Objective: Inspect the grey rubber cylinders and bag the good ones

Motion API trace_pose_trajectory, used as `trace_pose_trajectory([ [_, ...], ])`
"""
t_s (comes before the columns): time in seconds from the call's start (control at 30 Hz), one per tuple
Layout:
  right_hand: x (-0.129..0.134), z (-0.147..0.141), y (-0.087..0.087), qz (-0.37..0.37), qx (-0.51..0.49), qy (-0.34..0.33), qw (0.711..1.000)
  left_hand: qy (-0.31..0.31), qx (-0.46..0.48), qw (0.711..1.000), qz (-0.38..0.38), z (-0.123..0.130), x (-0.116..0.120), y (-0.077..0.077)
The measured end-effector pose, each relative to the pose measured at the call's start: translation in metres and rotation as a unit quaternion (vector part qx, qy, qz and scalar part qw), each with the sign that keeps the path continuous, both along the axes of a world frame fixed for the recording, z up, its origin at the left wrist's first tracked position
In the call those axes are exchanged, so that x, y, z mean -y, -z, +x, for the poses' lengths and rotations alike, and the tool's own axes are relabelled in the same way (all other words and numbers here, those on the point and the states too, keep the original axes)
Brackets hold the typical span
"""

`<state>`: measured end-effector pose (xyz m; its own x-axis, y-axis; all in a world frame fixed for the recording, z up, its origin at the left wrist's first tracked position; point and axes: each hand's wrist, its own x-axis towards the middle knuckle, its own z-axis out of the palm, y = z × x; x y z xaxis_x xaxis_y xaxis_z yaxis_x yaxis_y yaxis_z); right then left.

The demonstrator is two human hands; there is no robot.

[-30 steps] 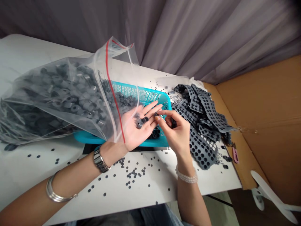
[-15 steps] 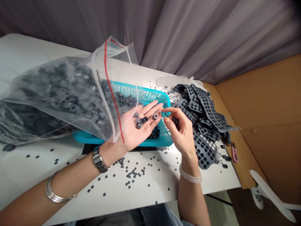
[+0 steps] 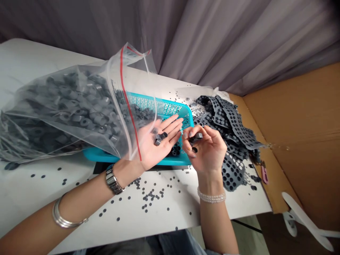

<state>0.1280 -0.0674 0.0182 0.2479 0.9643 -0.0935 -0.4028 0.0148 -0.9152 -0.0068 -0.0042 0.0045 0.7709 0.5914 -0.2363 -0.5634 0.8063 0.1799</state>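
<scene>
My left hand (image 3: 150,150) lies palm up with its fingers stretched out flat, partly behind the clear zip bag's open mouth. Several small dark grey rubber rings (image 3: 160,138) rest on its palm. Just to its right, my right hand (image 3: 211,152) curls its fingers around a few grey rubber rings (image 3: 198,136); their exact number is hidden. The zip bag (image 3: 77,76), with a red stripe at its mouth, bulges with similar grey rings. Beneath the hands stands a turquoise plastic basket (image 3: 190,118) holding dark pieces.
Grey perforated rubber sheets (image 3: 247,129) are heaped right of the basket. Small dark discs (image 3: 151,196) are scattered over the white table (image 3: 148,226). Pink-handled scissors (image 3: 264,174) lie by a cardboard box (image 3: 297,134). A grey curtain (image 3: 212,42) hangs behind.
The ring at my left fingers is gone from there. My right hand has turned palm upward, showing the rings inside its curled fingers. My left hand stays nearly still.
</scene>
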Motion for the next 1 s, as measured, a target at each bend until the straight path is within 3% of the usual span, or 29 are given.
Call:
trace_pose_trajectory([
  [0.17,-0.002,-0.004,0.004,-0.039,-0.083,-0.012,0.996,0.002,0.008,1.000,-0.008,-0.001,0.000,0.001],
  [0.33,-0.005,-0.004,0.010,-0.061,-0.293,-0.075,0.951,-0.013,-0.010,1.000,-0.004,0.002,0.000,0.006],
  [0.43,-0.006,-0.005,0.013,-0.056,-0.328,-0.059,0.941,-0.024,-0.029,0.999,-0.013,0.003,-0.001,0.006],
  [0.63,-0.007,-0.007,0.009,-0.110,-0.315,-0.032,0.942,-0.037,-0.062,0.996,-0.046,0.003,0.000,0.000],
  [0.77,-0.021,-0.006,-0.001,-0.120,-0.289,0.024,0.949,-0.062,-0.050,0.994,-0.077,0.005,0.000,0.002],
  [0.9,-0.049,-0.025,-0.025,-0.020,-0.155,0.068,0.985,-0.075,-0.027,0.995,-0.062,0.002,0.001,0.008],
  [1.0,-0.062,-0.053,-0.051,0.059,0.008,-0.027,0.998,-0.102,-0.091,0.991,0.007,-0.002,0.003,0.009],
])
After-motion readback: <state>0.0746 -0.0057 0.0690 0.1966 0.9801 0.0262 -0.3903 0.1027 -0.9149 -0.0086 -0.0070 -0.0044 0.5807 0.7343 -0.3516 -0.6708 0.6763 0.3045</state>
